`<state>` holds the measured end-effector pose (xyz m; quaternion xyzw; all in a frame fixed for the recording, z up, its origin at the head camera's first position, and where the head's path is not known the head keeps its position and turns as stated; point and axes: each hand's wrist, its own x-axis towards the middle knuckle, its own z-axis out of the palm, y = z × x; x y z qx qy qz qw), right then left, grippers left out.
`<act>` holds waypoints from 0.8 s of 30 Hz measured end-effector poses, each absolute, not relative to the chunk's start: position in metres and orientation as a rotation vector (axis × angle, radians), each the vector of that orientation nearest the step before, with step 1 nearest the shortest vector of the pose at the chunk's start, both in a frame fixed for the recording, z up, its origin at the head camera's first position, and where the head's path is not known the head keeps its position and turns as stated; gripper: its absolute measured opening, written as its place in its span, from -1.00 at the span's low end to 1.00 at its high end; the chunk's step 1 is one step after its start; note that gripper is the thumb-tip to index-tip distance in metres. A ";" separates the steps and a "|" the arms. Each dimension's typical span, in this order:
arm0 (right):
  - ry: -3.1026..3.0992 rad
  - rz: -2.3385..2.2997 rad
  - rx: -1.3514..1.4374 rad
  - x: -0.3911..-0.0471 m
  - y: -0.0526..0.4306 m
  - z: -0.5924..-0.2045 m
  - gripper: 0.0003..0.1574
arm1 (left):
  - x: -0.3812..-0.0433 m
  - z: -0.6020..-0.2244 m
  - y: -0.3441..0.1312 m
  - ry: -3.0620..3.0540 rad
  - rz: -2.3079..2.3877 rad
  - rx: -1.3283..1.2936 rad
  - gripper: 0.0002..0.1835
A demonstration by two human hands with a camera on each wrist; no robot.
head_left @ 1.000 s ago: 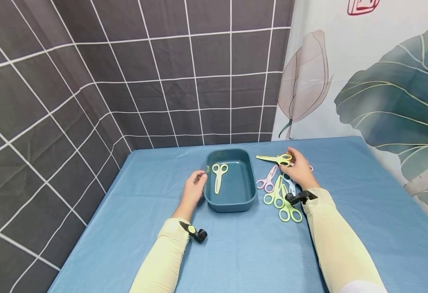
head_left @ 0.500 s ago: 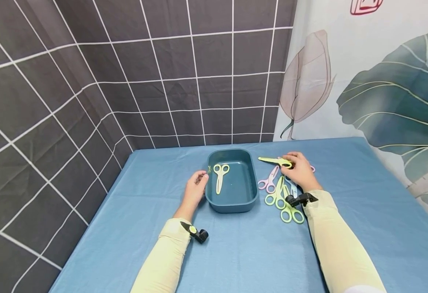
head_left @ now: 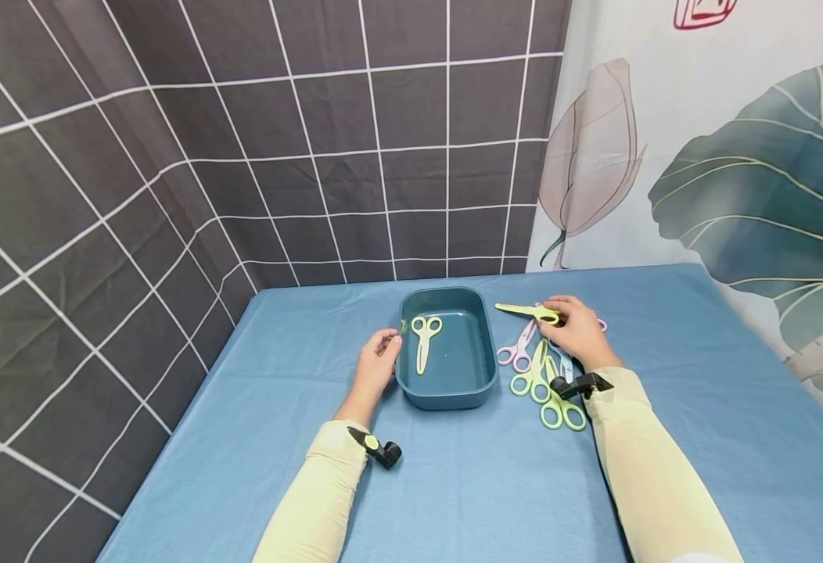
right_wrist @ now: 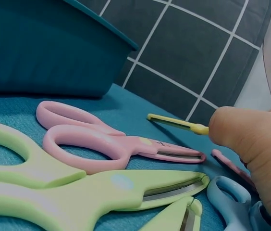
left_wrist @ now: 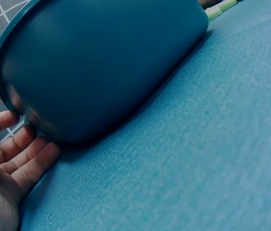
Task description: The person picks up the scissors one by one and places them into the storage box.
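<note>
My right hand [head_left: 580, 332] pinches the handle end of yellow scissors [head_left: 519, 310], whose blades point left toward the bin. In the right wrist view, the yellow scissors [right_wrist: 174, 123] stick out from under the thumb, their tip above the cloth. The fingers hide most of the handles. A dark teal bin [head_left: 447, 400] stands to the left, with pale yellow-green scissors [head_left: 422, 344] lying inside, handles away from me. Against the bin's left wall rests my left hand [head_left: 369, 371]; the left wrist view shows its relaxed fingers [left_wrist: 39, 163] touching the outer wall.
Right of the bin lie pink scissors [head_left: 519, 349], green scissors [head_left: 540, 374], more green scissors [head_left: 558, 407] and light blue scissors [right_wrist: 229, 197] partly under my right hand. Another pink pair [head_left: 602, 324] shows behind that hand. Blue cloth [head_left: 454, 485] covers the table; a dark grid curtain [head_left: 411, 180] hangs behind.
My right hand has come slightly down and toward me over the yellow scissors' handles, covering more of them. My left hand stays at the bin's side.
</note>
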<state>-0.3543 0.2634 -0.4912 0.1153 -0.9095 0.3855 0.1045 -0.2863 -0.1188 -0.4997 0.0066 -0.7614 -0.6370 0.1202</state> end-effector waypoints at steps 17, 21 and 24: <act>-2.520 1.312 0.273 -0.350 0.260 -0.485 -0.49 | -0.286 -0.499 -0.118 -2.223 -1.874 0.030 -0.71; -2.489 1.365 0.284 -0.348 0.256 -0.482 -0.49 | -0.288 -0.499 -0.119 -2.241 -1.865 0.019 -0.69; -2.435 1.421 0.310 -0.348 0.251 -0.478 -0.51 | -0.288 -0.499 -0.119 -2.242 -1.865 0.010 -0.68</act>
